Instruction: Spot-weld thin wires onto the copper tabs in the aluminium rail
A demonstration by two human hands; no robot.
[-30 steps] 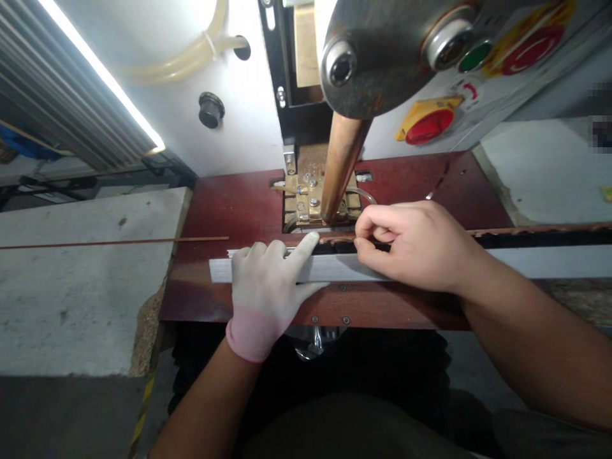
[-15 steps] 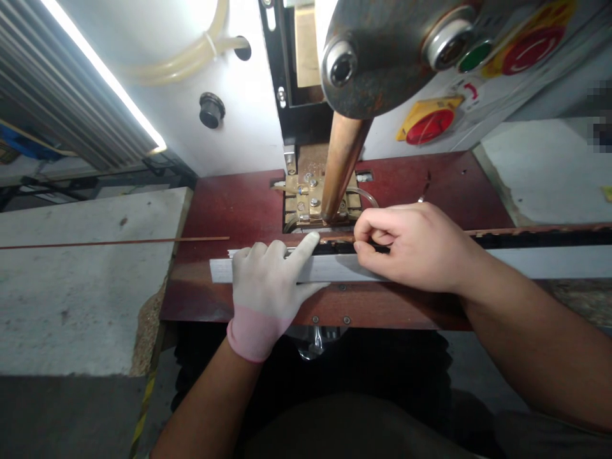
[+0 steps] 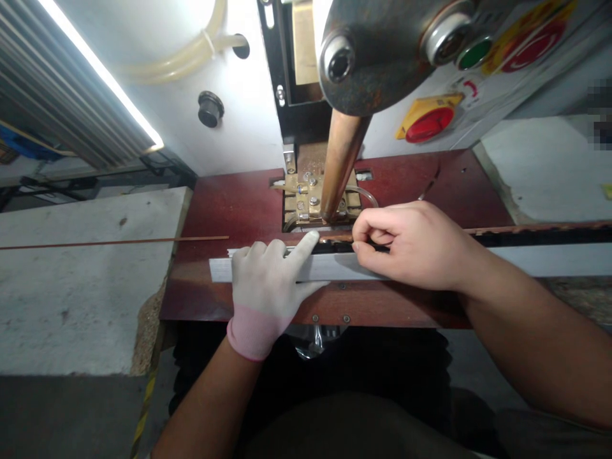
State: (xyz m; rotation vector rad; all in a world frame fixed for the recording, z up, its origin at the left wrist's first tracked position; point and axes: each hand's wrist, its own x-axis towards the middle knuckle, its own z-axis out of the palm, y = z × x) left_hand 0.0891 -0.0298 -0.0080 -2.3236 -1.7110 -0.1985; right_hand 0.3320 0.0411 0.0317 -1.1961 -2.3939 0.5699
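a thin copper-coloured strip (image 3: 337,238) is running left to right along a narrow black band (image 3: 530,239), just behind a long, flat silver metal bar (image 3: 342,266) on a dark red worktop (image 3: 234,204). the left hand (image 3: 265,277), in a white glove with a pink cuff, is resting across the bar with its fingers spread, its forefinger pointing to the strip. the bare right hand (image 3: 411,242) is bending its thumb and forefinger toward each other at the strip; i cannot tell whether they are clamping it. the short visible stretch is lying between the two hands, leftward from the right fingertips, its long axis following the bar. both hands are sitting close to it. a round copper-coloured rod (image 3: 342,162) is leaning over a brass-coloured block (image 3: 306,198), standing just behind that stretch.
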